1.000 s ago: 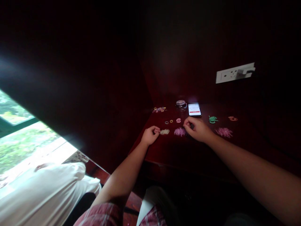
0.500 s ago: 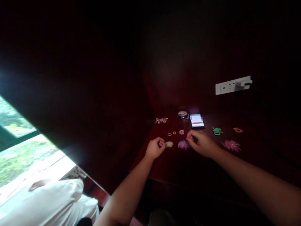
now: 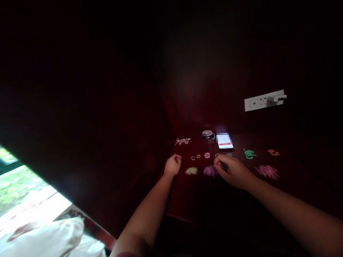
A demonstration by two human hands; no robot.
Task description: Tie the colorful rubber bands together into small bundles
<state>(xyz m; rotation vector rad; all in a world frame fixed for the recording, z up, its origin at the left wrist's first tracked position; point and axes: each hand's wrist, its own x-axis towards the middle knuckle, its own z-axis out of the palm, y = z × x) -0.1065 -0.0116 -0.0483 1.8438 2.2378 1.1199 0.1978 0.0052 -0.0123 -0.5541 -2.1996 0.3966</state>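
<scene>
My left hand (image 3: 173,165) rests at the table's left side with its fingers curled in; whether anything is inside is hidden. Right of it lies a pile of pale yellow bands (image 3: 191,171), apart from the hand. My right hand (image 3: 232,170) is closed in a pinch at the right edge of a purple pile of bands (image 3: 209,171); anything between the fingertips is too small to make out. Just beyond the hands, single rings lie in a row: a greenish ring (image 3: 193,158), a yellow ring (image 3: 198,156) and pink rings (image 3: 207,155).
A lidded clear jar (image 3: 208,136) and a lit phone (image 3: 225,141) stand at the back. Mixed bands (image 3: 183,141) lie back left; green bands (image 3: 249,154), orange bands (image 3: 273,152) and a pink pile (image 3: 267,171) lie right. A wall socket (image 3: 264,101) holds a plug. A person's white clothing (image 3: 50,237) shows lower left.
My left hand has drawn back leftward, away from the pale yellow pile, and its fingers are more curled. My right hand stays near the purple pile. The whole view has shifted slightly.
</scene>
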